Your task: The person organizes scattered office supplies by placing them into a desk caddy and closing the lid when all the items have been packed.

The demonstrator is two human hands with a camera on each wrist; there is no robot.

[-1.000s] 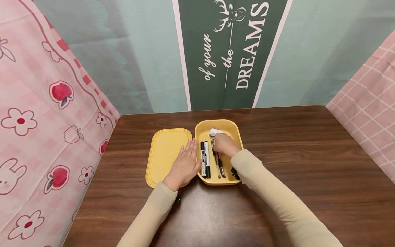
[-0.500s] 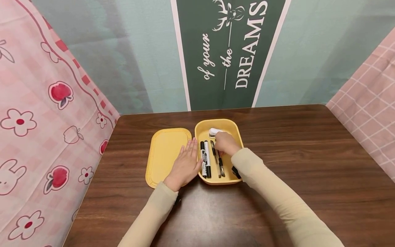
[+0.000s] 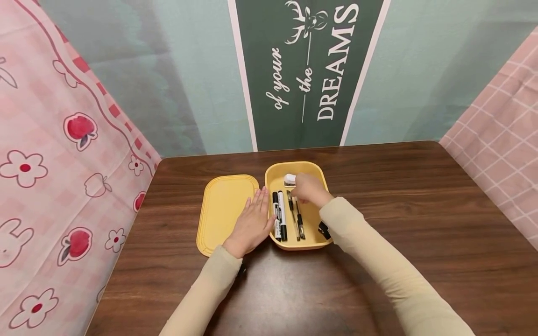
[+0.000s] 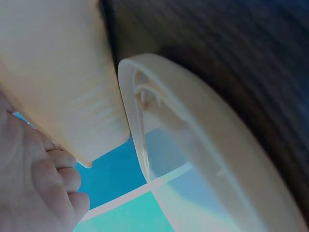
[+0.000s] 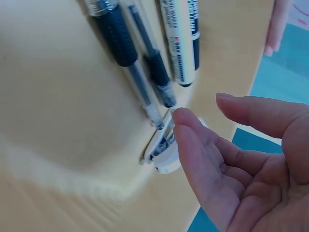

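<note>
My left hand (image 3: 251, 226) lies with straight fingers along the left wall of a yellow plastic box (image 3: 313, 226), partly over its lid (image 3: 222, 210). In the left wrist view, its fingertips (image 4: 70, 180) are beside the box's outer wall (image 4: 67, 87). Inside the box, my right hand (image 3: 311, 189) hovers over the far ends of two gel pens (image 3: 299, 219). The right wrist view shows its thumb and fingers apart, holding nothing, in front of a small white stapler (image 5: 166, 157). Two markers (image 5: 178, 43) lie beside the pens, near the box's left wall.
The box and lid stand side by side on a dark wood table (image 3: 403, 210). A black item (image 3: 323, 230), perhaps wrist gear, shows at the box's near right corner. A green curtain (image 3: 189, 93) hangs behind, pink cloths at both sides.
The right hand's fingers have come off the right-hand pen and shifted slightly away. That pen has turned a little, closer to parallel with the other. The left hand has stayed in place.
</note>
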